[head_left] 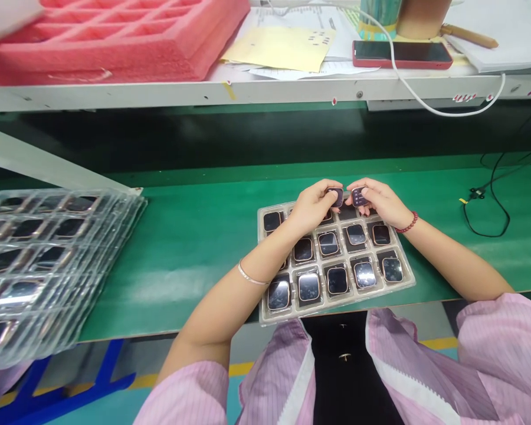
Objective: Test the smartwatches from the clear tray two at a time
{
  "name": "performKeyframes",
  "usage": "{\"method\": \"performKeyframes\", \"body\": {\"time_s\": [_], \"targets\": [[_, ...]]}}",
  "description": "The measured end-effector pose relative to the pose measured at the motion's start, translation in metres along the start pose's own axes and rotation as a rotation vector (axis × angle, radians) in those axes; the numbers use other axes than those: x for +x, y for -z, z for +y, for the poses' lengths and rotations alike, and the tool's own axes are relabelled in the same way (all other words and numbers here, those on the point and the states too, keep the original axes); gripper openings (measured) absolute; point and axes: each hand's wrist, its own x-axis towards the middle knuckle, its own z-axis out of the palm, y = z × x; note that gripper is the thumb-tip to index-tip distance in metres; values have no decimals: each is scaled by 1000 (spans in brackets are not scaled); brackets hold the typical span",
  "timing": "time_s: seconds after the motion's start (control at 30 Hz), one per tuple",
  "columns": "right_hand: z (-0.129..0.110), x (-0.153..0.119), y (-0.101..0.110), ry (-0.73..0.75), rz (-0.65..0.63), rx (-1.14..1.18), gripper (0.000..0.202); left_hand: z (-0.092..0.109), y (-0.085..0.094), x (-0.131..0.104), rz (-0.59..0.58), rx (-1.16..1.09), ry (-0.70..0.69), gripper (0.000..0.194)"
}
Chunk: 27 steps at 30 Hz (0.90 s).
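Note:
My left hand (pixel 315 203) pinches a smartwatch body (pixel 336 198) by its edges, thumb over its dark screen. In my right hand (pixel 378 198) is a second smartwatch body (pixel 358 196), its screen lit with small icons. Both are held just above the far edge of a clear plastic tray (pixel 336 307). Rows of square watch bodies with dark glass faces, such as one watch body (pixel 337 280) in the front row, sit in the tray's pockets. My left forearm hides part of the tray's left side.
Stacked clear trays (pixel 110 248) of watches stand at the left on the green bench (pixel 194 254). A black cable (pixel 491 203) lies at right. Above, a shelf (pixel 283 91) carries pink foam (pixel 159 59), papers (pixel 287 47), a phone (pixel 402 54) and a hanging white cable (pixel 425 106).

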Motion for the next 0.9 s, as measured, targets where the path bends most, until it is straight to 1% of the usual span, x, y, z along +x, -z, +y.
{"method": "performKeyframes", "body": {"time_s": [0.1, 0.17, 0.33, 0.43, 0.57, 0.63, 0.9], "targets": [[1, 1, 0, 16, 9, -33, 41, -3, -1, 1, 3, -41, -46, 43], [3, 1, -1, 30, -1, -45, 46, -4, -1, 2, -15, -59, -55, 46], [2, 0, -1, 25, -8, -23, 48, -5, -1, 1, -19, -57, -55, 52], [0, -1, -1, 24, -6, -20, 46, -4, -1, 1, -28, -58, -56, 48], [-1, 0, -1, 18, -9, -21, 30, 1, 0, -1, -20, -20, -48, 28], [-1, 0, -1, 13, -13, -20, 23, 3, 0, -2, -10, 6, -40, 21], [3, 0, -1, 3, -9, -8, 20, 6, -1, -2, -1, -10, -24, 18]]}}
